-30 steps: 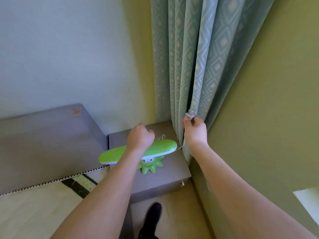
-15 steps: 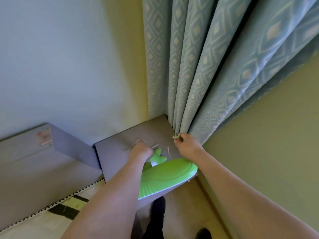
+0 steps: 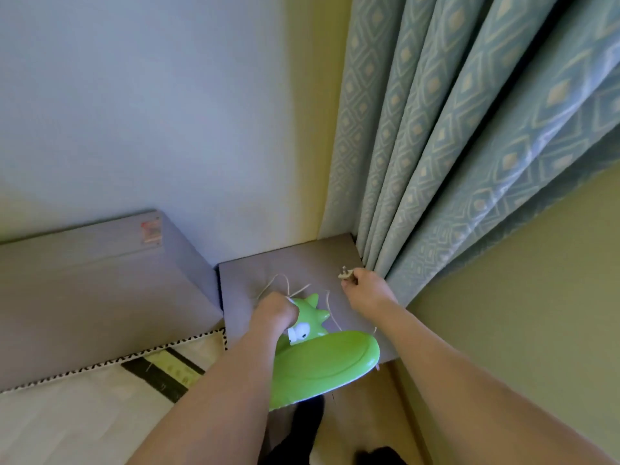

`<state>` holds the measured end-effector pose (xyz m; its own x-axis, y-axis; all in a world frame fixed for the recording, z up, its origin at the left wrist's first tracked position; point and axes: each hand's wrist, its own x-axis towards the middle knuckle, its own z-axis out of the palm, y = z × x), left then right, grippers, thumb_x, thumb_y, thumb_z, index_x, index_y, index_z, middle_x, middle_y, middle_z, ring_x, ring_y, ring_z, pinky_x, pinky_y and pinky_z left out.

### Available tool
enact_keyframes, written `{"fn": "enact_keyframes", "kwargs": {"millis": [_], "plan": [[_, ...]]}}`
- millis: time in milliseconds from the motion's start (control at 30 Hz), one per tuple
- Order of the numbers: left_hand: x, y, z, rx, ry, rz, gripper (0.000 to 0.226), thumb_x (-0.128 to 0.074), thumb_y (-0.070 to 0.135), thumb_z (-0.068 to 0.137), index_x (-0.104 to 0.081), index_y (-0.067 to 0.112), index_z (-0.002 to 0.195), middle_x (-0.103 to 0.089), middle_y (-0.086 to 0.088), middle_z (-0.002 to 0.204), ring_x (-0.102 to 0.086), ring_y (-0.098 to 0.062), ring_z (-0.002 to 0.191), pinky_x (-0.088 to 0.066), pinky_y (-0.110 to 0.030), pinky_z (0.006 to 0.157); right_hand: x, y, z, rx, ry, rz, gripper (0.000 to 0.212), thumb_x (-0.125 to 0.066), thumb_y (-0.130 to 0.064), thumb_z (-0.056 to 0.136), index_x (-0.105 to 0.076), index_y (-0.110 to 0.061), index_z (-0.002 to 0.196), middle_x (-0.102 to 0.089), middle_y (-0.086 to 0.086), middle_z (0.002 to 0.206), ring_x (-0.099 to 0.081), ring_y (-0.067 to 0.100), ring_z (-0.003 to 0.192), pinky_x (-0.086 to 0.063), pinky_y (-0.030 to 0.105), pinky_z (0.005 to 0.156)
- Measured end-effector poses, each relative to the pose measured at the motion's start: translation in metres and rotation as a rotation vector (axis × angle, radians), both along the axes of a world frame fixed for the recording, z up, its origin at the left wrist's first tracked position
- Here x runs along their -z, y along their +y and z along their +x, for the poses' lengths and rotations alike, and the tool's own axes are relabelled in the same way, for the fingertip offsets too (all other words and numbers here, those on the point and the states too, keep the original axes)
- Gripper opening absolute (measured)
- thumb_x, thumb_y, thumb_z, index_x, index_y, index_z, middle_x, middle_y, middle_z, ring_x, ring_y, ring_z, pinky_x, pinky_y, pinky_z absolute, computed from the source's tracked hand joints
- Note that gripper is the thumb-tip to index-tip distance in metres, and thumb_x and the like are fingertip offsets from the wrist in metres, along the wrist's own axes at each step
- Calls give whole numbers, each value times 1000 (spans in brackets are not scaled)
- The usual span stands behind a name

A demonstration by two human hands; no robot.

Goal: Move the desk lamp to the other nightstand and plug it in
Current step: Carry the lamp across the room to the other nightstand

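Note:
The green cartoon desk lamp (image 3: 322, 364) stands on the grey nightstand (image 3: 288, 266), its wide head tipped toward me over the front edge. My left hand (image 3: 276, 312) grips the lamp at its spiky green base. Its thin white cord (image 3: 280, 285) loops across the nightstand top. My right hand (image 3: 365, 290) pinches the cord's plug (image 3: 345, 273) just above the nightstand, close to the curtain's edge. No wall socket shows.
A blue patterned curtain (image 3: 436, 146) hangs down to the nightstand's right rear corner. A grey padded headboard (image 3: 100, 280) and the bed (image 3: 84, 414) lie on the left. The green wall (image 3: 520, 297) closes the right side. My feet (image 3: 302, 437) are on the floor below.
The camera has come closer and looks down more steeply. The lamp has shifted toward the nightstand's front. My right hand with the plug has lowered from the curtain fold to just over the top.

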<state>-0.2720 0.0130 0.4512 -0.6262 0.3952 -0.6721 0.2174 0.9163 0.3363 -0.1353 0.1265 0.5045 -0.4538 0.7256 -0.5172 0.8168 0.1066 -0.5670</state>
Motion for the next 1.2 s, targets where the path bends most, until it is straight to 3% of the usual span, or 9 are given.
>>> {"fn": "enact_keyframes", "kwargs": {"millis": [167,300,467,567,700,800,1000,1100,1200], "plan": [[-16,-59,21,-218,55,-20,33,-48,11,88,-66,-1,112,-68,-20,118,-64,-31,110,-48,-30,84,-2,-41,-12,-241,38,-11,27,-48,-31,92,-64,-11,99,-67,19,102,-60,29,86,-44,30,73],[-23,-130,62,-467,87,-12,33,-50,12,87,-60,1,116,-65,-18,122,-61,-32,111,-44,-29,76,0,-93,-12,-536,38,-21,23,-48,-24,93,-66,-9,91,-61,15,84,-58,29,81,-39,29,67],[-25,-228,122,-783,97,-33,39,-47,22,92,-55,2,124,-59,-19,131,-57,-34,118,-47,-35,91,1,-177,1,-849,63,-68,22,-50,-21,92,-56,-15,72,-55,4,70,-51,22,70,-34,26,56],[-28,-286,167,-971,95,-34,36,-51,24,91,-57,2,120,-60,-19,129,-58,-35,116,-47,-34,87,3,-234,9,-1026,66,-97,25,-50,-19,93,-51,-16,69,-53,2,67,-49,19,66,-32,25,48],[-30,-356,245,-1242,73,-12,32,-53,15,87,-56,4,117,-61,-16,122,-60,-31,106,-43,-31,73,10,-322,35,-1343,30,-99,19,-48,-24,94,-55,-10,83,-59,9,82,-52,24,75,-40,31,65],[-30,-406,315,-1456,69,-6,29,-52,12,87,-54,4,116,-61,-14,121,-57,-28,94,-42,-31,70,17,-392,76,-1568,7,-137,24,-47,-23,94,-59,-2,91,-65,21,96,-52,26,76,-41,36,68],[-30,-486,475,-1803,83,-15,27,-50,11,87,-57,6,113,-62,-13,114,-49,-23,81,-41,-29,67,23,-510,196,-1954,-30,-127,30,-46,-20,95,-59,7,96,-56,16,84,-46,24,69,-35,32,64],[-28,-516,562,-1939,82,-38,13,-50,9,85,-54,9,97,-59,-12,99,-51,-25,79,-41,-30,66,20,-563,270,-2110,-50,-122,26,-46,-21,95,-58,2,91,-57,13,86,-47,24,71,-36,31,65],[-27,-540,640,-2052,53,-54,17,-49,10,85,-55,6,100,-62,-14,102,-53,-26,81,-45,-31,68,17,-603,343,-2250,-46,-97,22,-48,-22,93,-53,-11,75,-59,11,84,-49,24,70,-34,29,58]]}}
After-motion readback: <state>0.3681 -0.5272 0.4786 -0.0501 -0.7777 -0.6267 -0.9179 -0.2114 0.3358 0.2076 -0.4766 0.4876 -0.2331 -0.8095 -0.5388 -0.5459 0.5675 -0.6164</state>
